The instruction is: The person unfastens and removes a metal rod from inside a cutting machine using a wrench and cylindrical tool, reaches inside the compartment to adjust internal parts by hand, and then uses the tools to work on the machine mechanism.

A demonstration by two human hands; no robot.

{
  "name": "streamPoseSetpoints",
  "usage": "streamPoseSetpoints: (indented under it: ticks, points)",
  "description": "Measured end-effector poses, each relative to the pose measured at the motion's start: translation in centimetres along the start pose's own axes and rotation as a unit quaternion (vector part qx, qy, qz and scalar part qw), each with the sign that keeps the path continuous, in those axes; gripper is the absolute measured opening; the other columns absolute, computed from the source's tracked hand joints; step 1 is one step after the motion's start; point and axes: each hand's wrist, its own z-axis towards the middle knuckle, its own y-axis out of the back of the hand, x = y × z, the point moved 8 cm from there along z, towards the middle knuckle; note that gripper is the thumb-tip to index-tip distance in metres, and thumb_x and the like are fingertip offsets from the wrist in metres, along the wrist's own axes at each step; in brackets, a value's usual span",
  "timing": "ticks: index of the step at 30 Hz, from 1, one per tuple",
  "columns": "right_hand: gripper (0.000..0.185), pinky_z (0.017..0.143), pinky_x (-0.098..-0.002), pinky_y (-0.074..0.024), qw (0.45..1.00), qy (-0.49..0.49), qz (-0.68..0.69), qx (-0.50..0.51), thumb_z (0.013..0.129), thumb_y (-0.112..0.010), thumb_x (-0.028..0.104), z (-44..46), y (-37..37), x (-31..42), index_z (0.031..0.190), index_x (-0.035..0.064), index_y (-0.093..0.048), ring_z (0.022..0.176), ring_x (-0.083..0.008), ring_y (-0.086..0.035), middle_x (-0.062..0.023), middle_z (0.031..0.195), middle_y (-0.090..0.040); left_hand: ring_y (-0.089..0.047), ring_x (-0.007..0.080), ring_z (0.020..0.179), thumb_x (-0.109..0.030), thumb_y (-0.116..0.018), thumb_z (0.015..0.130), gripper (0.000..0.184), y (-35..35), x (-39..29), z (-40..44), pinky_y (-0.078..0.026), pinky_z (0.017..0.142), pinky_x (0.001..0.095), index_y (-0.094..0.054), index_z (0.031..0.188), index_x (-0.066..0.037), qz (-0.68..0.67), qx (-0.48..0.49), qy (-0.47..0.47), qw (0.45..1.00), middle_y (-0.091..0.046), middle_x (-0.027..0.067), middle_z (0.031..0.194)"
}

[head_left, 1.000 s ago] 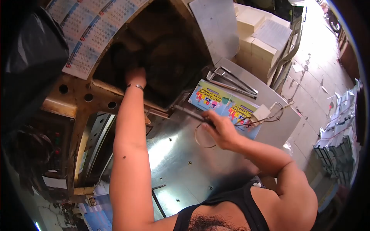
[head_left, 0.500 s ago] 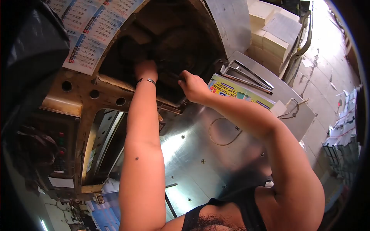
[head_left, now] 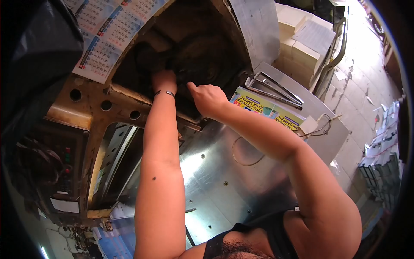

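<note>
My left hand (head_left: 164,80), with a band (head_left: 165,92) at the wrist, reaches into the dark opening (head_left: 189,39) of a brown machine. It looks closed against dark parts inside, but shadow hides its fingertips and whatever they grip. My right hand (head_left: 208,99) is at the right front of the same opening, its fingers curled in. What it holds, if anything, cannot be made out. Rounded dark parts (head_left: 148,56) sit deeper in the cavity.
A metal table (head_left: 207,181) with small holes lies below my arms. Yellow booklets (head_left: 267,110) and a metal frame (head_left: 276,88) rest at the right, near a cable (head_left: 321,129). Paper stacks (head_left: 302,47) stand behind. A calendar sheet (head_left: 108,34) covers the machine's upper left.
My right hand has moved left and a little inward, closer to my left hand. The left hand stays nearly in place. The view has shifted slightly.
</note>
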Motion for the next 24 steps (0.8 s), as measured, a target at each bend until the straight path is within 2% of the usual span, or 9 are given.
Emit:
streamPoseSetpoints:
  ticks: [3,4,9,12,14,15,18,19,24]
  points:
    - [0.028,0.076,-0.0498,-0.0598,0.999,0.032,-0.017,-0.026,0.096,-0.052,0.012,0.3,1.3,0.4,0.123,0.0079,-0.059,0.092,-0.039,-0.074,-0.0195,0.095,-0.074,-0.074,0.0326,0.106,-0.013,-0.065,0.093,0.019,-0.2,0.3,-0.1,-0.061,0.088,0.0433,-0.08,0.104,-0.011,-0.016,-0.013,0.014,1.0,-0.076,0.0149,0.113]
    - [0.025,0.078,-0.0487,-0.0606,0.998,0.038,-0.033,-0.027,0.098,-0.051,0.016,0.8,2.2,0.3,0.117,0.0078,-0.065,0.095,-0.0387,-0.074,-0.0186,0.098,-0.075,-0.074,0.0327,0.106,-0.012,-0.065,0.093,0.019,0.0,0.3,-0.3,-0.061,0.088,0.0434,-0.08,0.104,-0.011,-0.016,-0.016,0.014,1.0,-0.076,0.015,0.113]
    - [0.024,0.086,-0.0482,-0.0599,0.993,0.09,-0.078,0.026,0.097,-0.056,0.018,2.5,4.3,1.2,0.106,0.0064,-0.074,0.103,-0.0376,-0.073,-0.019,0.106,-0.076,-0.074,0.0328,0.105,-0.01,-0.066,0.091,0.018,0.1,0.0,-0.4,-0.061,0.086,0.0439,-0.081,0.101,-0.011,-0.035,-0.03,0.004,0.999,-0.076,0.0154,0.111]
    - [0.023,0.088,-0.0471,-0.0592,0.986,0.106,-0.127,0.035,0.093,-0.063,0.02,4.0,5.0,1.4,0.108,0.0099,-0.077,0.106,-0.0358,-0.073,-0.0178,0.108,-0.076,-0.075,0.0323,0.104,-0.01,-0.065,0.091,0.018,0.2,0.1,-0.5,-0.061,0.084,0.0427,-0.081,0.1,-0.012,-0.014,-0.022,-0.004,1.0,-0.076,0.016,0.111]
    - [0.025,0.089,-0.0463,-0.0583,0.986,0.123,-0.095,0.062,0.09,-0.07,0.026,7.4,6.0,-0.9,0.111,0.0153,-0.078,0.107,-0.0344,-0.072,-0.014,0.111,-0.076,-0.075,0.0318,0.103,-0.011,-0.066,0.091,0.017,0.4,0.0,-0.9,-0.061,0.083,0.0417,-0.081,0.098,-0.012,-0.02,-0.027,0.002,0.999,-0.077,0.0159,0.108]
    - [0.028,0.089,-0.0461,-0.0573,0.977,0.173,-0.095,0.076,0.087,-0.075,0.03,8.1,6.9,-1.0,0.112,0.019,-0.079,0.108,-0.0342,-0.071,-0.0103,0.112,-0.076,-0.075,0.0316,0.102,-0.011,-0.066,0.09,0.017,0.6,0.0,-0.8,-0.061,0.082,0.0412,-0.081,0.097,-0.013,-0.02,-0.033,0.005,0.999,-0.077,0.0158,0.107]
    - [0.03,0.089,-0.046,-0.0569,0.978,0.162,-0.105,0.083,0.087,-0.075,0.031,8.9,7.3,-1.2,0.114,0.0187,-0.078,0.11,-0.0341,-0.07,-0.0098,0.113,-0.076,-0.076,0.0307,0.099,-0.012,-0.066,0.09,0.016,0.6,-0.1,-0.4,-0.061,0.079,0.0409,-0.081,0.094,-0.014,0.029,-0.111,-0.005,0.993,-0.078,0.0142,0.103]
    - [0.029,0.086,-0.046,-0.0578,0.975,0.181,-0.12,0.052,0.088,-0.073,0.031,8.2,7.8,-0.9,0.114,0.0198,-0.077,0.103,-0.0357,-0.072,-0.0121,0.106,-0.076,-0.076,0.0306,0.098,-0.012,-0.066,0.089,0.015,0.4,-0.2,-0.5,-0.061,0.08,0.0412,-0.081,0.093,-0.014,0.021,-0.1,-0.004,0.995,-0.078,0.0139,0.102]
    - [0.032,0.09,-0.0444,-0.058,0.971,0.153,-0.181,0.015,0.09,-0.073,0.032,6.6,9.6,-0.8,0.121,0.0228,-0.076,0.11,-0.0311,-0.071,-0.0093,0.11,-0.076,-0.076,0.0312,0.096,-0.012,-0.067,0.088,0.015,0.1,-0.2,-0.8,-0.059,0.082,0.043,-0.081,0.09,-0.014,0.003,-0.089,-0.008,0.996,-0.078,0.0136,0.099]
